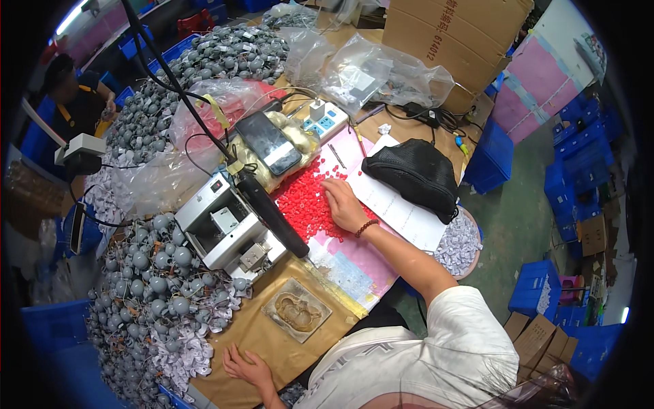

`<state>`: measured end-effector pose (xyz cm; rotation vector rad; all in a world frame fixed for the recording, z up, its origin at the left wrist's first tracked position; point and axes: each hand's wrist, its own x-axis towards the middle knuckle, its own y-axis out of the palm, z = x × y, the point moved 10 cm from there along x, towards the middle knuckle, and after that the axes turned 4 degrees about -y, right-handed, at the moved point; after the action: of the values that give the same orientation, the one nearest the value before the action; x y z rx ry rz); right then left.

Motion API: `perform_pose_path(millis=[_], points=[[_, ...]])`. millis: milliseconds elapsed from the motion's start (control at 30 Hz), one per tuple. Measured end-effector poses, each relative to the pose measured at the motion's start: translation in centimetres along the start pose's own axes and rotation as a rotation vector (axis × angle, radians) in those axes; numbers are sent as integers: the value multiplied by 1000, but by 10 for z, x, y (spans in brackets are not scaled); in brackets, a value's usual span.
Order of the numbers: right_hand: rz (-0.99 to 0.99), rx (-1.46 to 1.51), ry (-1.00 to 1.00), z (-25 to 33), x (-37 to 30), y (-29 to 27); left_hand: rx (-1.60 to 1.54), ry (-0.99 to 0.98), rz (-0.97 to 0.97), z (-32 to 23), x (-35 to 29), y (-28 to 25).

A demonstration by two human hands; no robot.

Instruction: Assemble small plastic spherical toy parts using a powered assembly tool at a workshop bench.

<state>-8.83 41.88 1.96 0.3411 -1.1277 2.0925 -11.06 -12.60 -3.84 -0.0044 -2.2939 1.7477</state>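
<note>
My right hand reaches over a heap of small red plastic pieces in the middle of the bench, a beaded bracelet on its wrist. Its fingers are bent and closed at the heap's right side; whatever they hold is hidden. My left hand lies on the brown bench covering at the near edge, fingers apart, holding nothing. A square metal plate with a rounded hollow lies between the hands. Left of the red heap stands a small white machine, with a black hand tool hanging beside it.
Grey round parts with wires and white pieces are heaped on the left. A phone, power strip and black mesh pouch lie behind. Blue bins stand right. Another person is far left.
</note>
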Motion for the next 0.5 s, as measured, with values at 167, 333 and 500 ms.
perform_pose_path(millis=[167,333,500], points=[[-24,-156,40,-24,10,-17,-2,-10,-1,2,-1,-1],[90,-297,149,-68,3,-8,-20,-17,6,4,3,-2],[10,-112,66,-38,-6,7,-16,-12,1,6,2,-6]])
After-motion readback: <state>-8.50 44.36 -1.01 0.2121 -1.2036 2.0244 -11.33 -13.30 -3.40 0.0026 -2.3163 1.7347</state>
